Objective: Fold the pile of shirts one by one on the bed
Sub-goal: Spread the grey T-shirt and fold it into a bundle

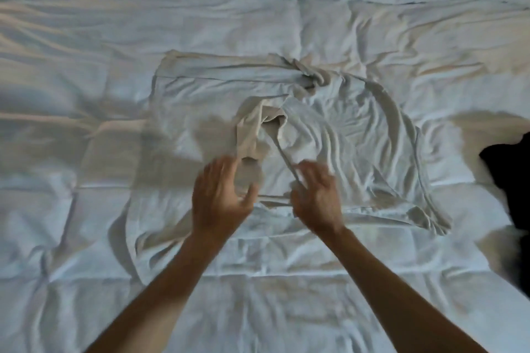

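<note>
A wide bed (86, 37) covered in a rumpled white quilt fills the frame. A pale shirt (329, 129) lies spread and creased across the middle of the frame, its cloth bunched into a knot near the upper centre and one sleeve folded inward toward the centre. Two bare forearms reach up from the bottom edge. The left hand (220, 192), just left of centre, hovers over the shirt with fingers spread and relaxed, its grip open and holding nothing; its tips are near the folded sleeve, though blur hides whether they touch. The right hand (318, 195), just right of centre, pinches a narrow edge of the shirt between its fingers, lifting that strip slightly off the bed. A dark cloth (510, 180) lies at the right edge of the frame, well apart from both hands.
</note>
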The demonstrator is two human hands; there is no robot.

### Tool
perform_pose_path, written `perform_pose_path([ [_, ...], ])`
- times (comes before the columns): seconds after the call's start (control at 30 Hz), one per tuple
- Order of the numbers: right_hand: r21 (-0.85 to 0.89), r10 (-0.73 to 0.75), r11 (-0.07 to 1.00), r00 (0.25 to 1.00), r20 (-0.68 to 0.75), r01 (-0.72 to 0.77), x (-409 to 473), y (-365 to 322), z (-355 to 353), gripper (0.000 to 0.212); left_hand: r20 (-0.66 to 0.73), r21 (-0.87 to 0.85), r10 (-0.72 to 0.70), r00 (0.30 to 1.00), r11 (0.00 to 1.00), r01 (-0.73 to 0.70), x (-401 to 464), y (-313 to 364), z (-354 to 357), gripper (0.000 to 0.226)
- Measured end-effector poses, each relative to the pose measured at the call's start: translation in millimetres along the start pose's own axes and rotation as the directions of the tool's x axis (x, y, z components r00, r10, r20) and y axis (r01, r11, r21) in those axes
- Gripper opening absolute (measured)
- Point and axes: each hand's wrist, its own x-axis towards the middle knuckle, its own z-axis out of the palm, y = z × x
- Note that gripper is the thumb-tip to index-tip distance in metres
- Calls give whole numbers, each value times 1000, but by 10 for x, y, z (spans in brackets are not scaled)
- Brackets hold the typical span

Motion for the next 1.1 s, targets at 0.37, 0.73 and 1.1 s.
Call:
perform_pose_path([
  [0.37,-25,44,999,944,326,-38,-329,-72,224,33,196,271,-250,948,943,192,-1102,-902,180,67],
  [0.73,-125,220,975,902,371,-186,225,-187,-12,24,449,-187,-487,750,769,611,130,-1397,-588,8],
  [1.1,322,498,802,861,107,-504,-985,-998,363,27,46,-328,-643,764,713,620,-632,-1399,-305,52],
])
